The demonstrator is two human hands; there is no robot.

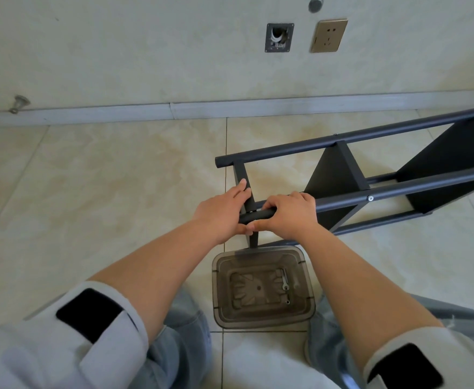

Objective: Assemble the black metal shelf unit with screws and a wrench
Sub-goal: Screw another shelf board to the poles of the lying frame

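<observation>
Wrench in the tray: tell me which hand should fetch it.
Right, probably. The wrench lies at the tray's right side, below the right hand. The left hand can keep its grip on the shelf unit.

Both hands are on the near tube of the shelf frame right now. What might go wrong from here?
1. The shelf unit lies on its side on smooth tile; pushing on the tube may slide it.
2. The left hand and right hand grip beside the crossbar joint, so fingers may get pinched.
3. The wrench sits in the smoky plastic bin between the knees; a knee could knock it.
</observation>
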